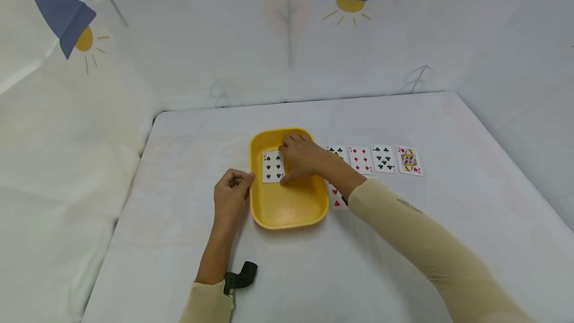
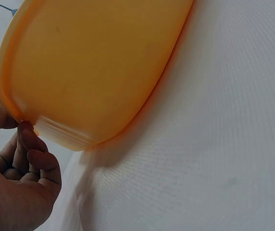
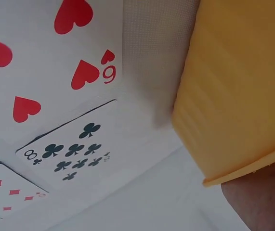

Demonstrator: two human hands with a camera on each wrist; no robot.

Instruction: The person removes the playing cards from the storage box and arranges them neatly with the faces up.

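Observation:
A yellow tray (image 1: 287,216) stands on the white table. My left hand (image 1: 230,193) pinches its left rim between thumb and fingers; in the left wrist view this hand (image 2: 24,178) is at the corner of the tray (image 2: 89,62). Inside the tray, toward the back, lies a six of spades (image 1: 272,167), face up. My right hand (image 1: 300,157) reaches over the tray's right rim, fingertips at the card's upper right corner and thumb at its lower right corner. The palm hides what is beneath it. The right wrist view shows mainly the tray's outer wall (image 3: 238,86).
Right of the tray, face-up cards lie in a row: an eight of clubs (image 3: 74,149), a six of diamonds (image 1: 360,159), a seven of clubs (image 1: 384,158) and a queen of hearts (image 1: 409,160). A hearts card (image 1: 336,198) lies nearer, partly under the right forearm. White fabric walls surround the table.

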